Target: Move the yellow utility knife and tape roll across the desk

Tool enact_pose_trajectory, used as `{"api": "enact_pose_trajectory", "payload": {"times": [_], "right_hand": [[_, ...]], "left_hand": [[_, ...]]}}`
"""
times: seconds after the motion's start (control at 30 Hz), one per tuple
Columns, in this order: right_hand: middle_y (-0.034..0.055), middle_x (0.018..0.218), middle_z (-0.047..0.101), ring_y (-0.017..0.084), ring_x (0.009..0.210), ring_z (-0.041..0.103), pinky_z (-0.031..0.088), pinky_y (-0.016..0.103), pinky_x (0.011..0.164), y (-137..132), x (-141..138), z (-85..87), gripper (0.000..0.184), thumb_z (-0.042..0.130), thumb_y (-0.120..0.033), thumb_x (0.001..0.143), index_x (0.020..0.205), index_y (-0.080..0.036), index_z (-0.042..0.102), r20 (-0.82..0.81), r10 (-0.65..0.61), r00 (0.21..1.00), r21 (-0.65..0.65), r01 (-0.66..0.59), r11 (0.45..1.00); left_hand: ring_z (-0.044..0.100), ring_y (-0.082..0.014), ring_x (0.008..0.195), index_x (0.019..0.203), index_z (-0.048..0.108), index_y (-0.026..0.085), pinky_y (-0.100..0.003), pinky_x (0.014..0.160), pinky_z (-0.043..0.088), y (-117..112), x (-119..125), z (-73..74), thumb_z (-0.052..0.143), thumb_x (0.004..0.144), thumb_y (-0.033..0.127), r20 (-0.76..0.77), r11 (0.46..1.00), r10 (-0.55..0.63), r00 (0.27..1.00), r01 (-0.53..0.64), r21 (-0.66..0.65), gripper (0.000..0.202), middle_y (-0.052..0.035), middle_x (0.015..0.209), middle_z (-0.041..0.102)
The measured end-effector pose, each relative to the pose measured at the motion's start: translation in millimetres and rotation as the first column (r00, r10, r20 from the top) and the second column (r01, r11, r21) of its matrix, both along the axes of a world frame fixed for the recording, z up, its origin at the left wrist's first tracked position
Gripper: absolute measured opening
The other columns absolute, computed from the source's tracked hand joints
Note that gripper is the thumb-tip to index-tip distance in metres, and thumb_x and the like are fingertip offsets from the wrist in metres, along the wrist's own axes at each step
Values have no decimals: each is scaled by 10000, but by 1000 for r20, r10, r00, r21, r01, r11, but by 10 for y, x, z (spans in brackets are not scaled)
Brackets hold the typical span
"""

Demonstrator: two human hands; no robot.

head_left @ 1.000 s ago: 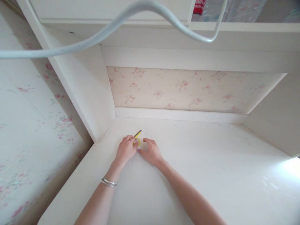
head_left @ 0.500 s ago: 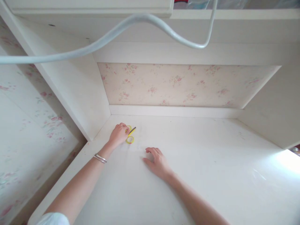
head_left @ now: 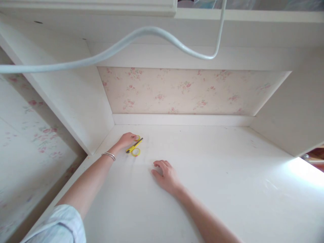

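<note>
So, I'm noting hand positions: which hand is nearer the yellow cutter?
Left. The left hand is beside the yellow cutter, on its far side; the right hand is apart, on its near side, to the right.

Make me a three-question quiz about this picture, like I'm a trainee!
1. Multiple choice: at which small, round yellow ring is the left hand?
A: the one nearer the person
B: the one farther from the person

2. True or false: the right hand is apart from the slim yellow-and-black cutter.

3. Fill in: thin, silver-coloured bangles are on the ____ wrist.

Key: 1 B; 2 true; 3 left.
</note>
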State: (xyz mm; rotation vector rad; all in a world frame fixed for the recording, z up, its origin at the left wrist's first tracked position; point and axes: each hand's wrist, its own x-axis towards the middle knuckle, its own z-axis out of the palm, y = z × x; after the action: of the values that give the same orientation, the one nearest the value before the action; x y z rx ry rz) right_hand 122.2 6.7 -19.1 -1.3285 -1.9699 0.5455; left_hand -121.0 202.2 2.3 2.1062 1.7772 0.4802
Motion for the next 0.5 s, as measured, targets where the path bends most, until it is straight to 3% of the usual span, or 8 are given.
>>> {"api": "enact_pose_trajectory", "payload": {"times": [0.13,0.33,0.5], "right_hand": [[29,982,631,163,951,545,420,299,838,11,-7,-7,183,514,-272,846,1020,-232,559,-9,1,1000,3,-1,1000],[27,968,634,163,918,551,420,297,823,22,-26,-36,177,523,-263,836,1006,-233,562,8,3,1000,12,-3,1000],[25,963,631,159,898,552,421,289,805,13,-19,-47,172,525,-258,833,999,-229,560,22,0,1000,10,0,1000]], "left_hand": [[567,-216,999,1023,655,178,-277,860,425,-61,-86,36,435,797,359,-24,997,-23,999,25,71,363,-51,1094,634],[457,-232,1198,1125,597,215,-289,1042,313,-307,-74,26,557,665,276,-162,938,-336,928,345,30,466,-36,1262,540],[385,-249,1260,1211,517,181,-327,1083,267,-340,-7,-102,514,674,262,-183,927,-368,912,374,1,542,-66,1318,478]]}}
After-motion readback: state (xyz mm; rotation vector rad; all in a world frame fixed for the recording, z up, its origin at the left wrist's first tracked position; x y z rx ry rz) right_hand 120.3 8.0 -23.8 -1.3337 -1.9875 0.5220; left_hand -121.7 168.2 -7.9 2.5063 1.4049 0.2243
